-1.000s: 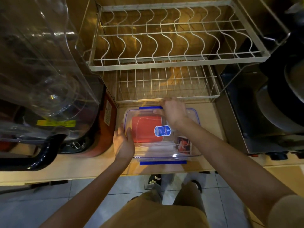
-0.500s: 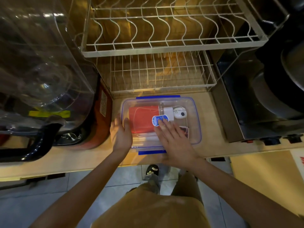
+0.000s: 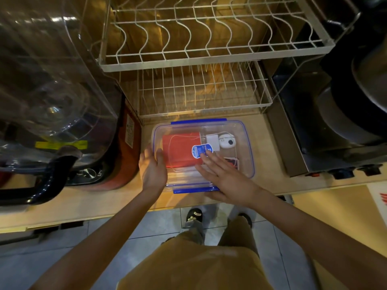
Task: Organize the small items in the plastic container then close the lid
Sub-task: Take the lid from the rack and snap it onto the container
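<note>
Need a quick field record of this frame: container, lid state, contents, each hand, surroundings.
container: clear plastic container with blue clips, on the wooden counter
lid: on the container; whether the clips are latched cannot be told
contents: red pouch, white charger block, white round item, thin white cable
left hand: fingers straight, against the container's left side
right hand: flat on the lid, fingers spread
behind: wire dish rack
left: clear plastic cover over a red appliance
</note>
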The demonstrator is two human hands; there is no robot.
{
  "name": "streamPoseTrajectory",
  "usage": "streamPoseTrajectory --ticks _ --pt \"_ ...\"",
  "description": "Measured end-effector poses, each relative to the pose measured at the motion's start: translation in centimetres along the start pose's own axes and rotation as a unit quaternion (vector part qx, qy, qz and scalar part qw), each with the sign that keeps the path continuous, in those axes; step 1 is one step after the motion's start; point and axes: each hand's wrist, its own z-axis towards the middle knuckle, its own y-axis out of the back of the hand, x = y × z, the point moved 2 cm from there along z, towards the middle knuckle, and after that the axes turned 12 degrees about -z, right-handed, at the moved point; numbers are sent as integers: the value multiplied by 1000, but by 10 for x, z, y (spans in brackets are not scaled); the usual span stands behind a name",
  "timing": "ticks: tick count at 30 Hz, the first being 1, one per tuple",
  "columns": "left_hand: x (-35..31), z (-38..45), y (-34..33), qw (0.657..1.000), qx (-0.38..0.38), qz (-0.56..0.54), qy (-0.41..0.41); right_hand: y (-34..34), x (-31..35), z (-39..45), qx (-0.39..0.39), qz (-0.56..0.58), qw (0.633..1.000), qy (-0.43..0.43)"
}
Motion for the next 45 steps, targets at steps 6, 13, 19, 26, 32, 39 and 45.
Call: streamPoseTrajectory --ticks 6,13,19,26,32,39,45 --pt "2 1 -1 1000 12 10 14 0 -2 -1 -8 51 999 10" --pt "-3 -1 0 1000 -6 23 -3 13 -7 -4 -41 240 968 -51" --pt "-3 -1 0 1000 -3 21 13 14 -52 -13 -190 231 878 -373" --pt "-8 -3 1 999 5 49 12 -8 -64 -19 -134 537 695 -460" --pt "-26 -13 3 997 -17 76 2 8 -73 -32 -86 558 690 -454" --pt "-68 -51 35 996 3 83 -32 62 -73 -63 -70 529 726 -434" --pt "-120 -90 83 995 28 61 -74 129 -67 -98 -107 492 779 -374"
